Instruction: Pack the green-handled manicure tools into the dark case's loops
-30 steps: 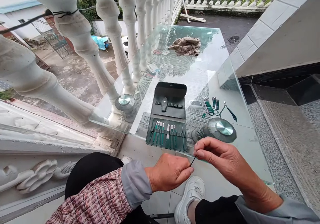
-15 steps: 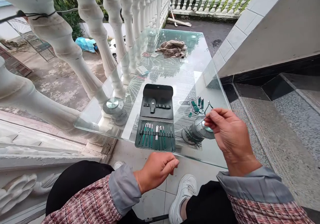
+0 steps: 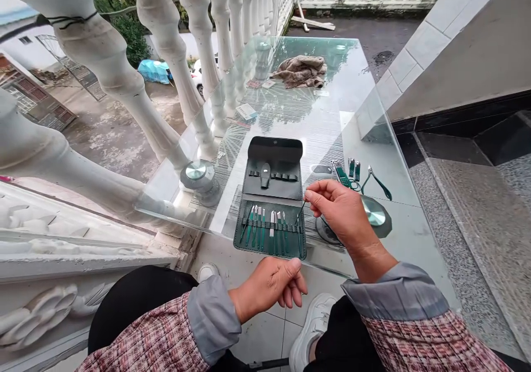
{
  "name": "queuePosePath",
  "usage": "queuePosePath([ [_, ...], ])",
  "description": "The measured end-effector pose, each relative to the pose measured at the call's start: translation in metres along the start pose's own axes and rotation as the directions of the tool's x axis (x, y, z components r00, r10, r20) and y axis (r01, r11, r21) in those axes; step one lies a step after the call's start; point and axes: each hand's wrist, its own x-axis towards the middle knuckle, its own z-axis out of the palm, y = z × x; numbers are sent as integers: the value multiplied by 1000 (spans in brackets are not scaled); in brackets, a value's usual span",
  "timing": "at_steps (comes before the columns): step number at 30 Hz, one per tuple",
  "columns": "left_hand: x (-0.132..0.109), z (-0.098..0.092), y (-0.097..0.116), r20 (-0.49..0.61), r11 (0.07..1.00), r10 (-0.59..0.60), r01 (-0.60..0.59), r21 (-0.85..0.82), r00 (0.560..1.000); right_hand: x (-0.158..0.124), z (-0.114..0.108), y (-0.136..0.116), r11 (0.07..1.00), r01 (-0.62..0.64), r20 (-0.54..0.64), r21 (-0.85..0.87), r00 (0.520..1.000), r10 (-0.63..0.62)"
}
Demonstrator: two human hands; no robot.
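An open dark case (image 3: 271, 187) lies on the glass table, with several slim green-handled and silver tools (image 3: 259, 227) held in the loops of its lower half. My right hand (image 3: 344, 211) is at the case's right edge, thumb and fingers pinched on a thin dark tool (image 3: 301, 207) that slants down over the lower half. My left hand (image 3: 271, 287) hovers just below the case's front edge, fingers loosely curved and apart, nothing in it. Green-handled clippers (image 3: 341, 174) and nippers (image 3: 376, 183) lie to the right of the case.
The glass table (image 3: 360, 90) bears a crumpled brown cloth (image 3: 301, 72) at its far part and a small card (image 3: 246, 111) at left. White balusters (image 3: 157, 35) line the left side. Stone steps (image 3: 468, 211) are at right.
My right hand has moved left, from above the clippers to the case's right edge, with the thin tool. My left hand's fingers have loosened. The view has shifted slightly.
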Motion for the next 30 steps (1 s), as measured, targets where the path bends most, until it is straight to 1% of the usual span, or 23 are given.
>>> queuePosePath([
  [5,2,1,-2,-47,1000,-5,4,-31,999,4,2,7,998,6,6,-64,1000,-6],
  [11,5,2,-4,-46,996,-43,39,-79,998,8,7,12,993,5,21,-114,1000,-2],
  [14,4,2,-3,-42,996,-44,40,-85,998,10,11,14,982,21,28,-187,999,-16],
  [16,4,1,-2,-41,996,-44,40,-85,998,10,13,13,962,64,39,-266,998,-55],
  [18,4,1,-2,-41,996,-43,40,-80,998,9,15,11,928,133,72,-347,991,-115],
  [20,3,1,-2,-38,997,-45,42,-68,998,8,14,8,878,219,107,-426,976,-192],
  [22,2,1,-2,-37,998,-51,50,-32,998,7,13,6,808,307,134,-503,951,-279],
  [23,1,2,-2,-44,999,-45,46,15,998,6,12,6,772,343,146,-535,938,-315],
  [24,0,3,-3,-51,995,-17,22,102,999,6,10,7,740,371,160,-561,926,-343],
  [25,-2,4,-3,-54,970,52,-38,238,997,7,9,7,716,388,173,-580,918,-358],
  [26,-4,4,-4,-41,899,170,-138,415,985,7,8,8,700,398,184,-593,913,-363],
  [27,-6,4,-3,8,753,324,-263,603,946,7,7,9,691,404,194,-600,911,-364],
  [28,-8,3,-3,108,527,480,-385,758,870,7,6,10,686,411,202,-601,908,-367],
  [29,-9,2,-2,243,255,602,-471,845,761,7,5,11,683,419,209,-598,904,-372],
  [30,-11,-1,0,379,-8,672,-506,863,636,7,5,12,680,430,215,-593,899,-381],
])
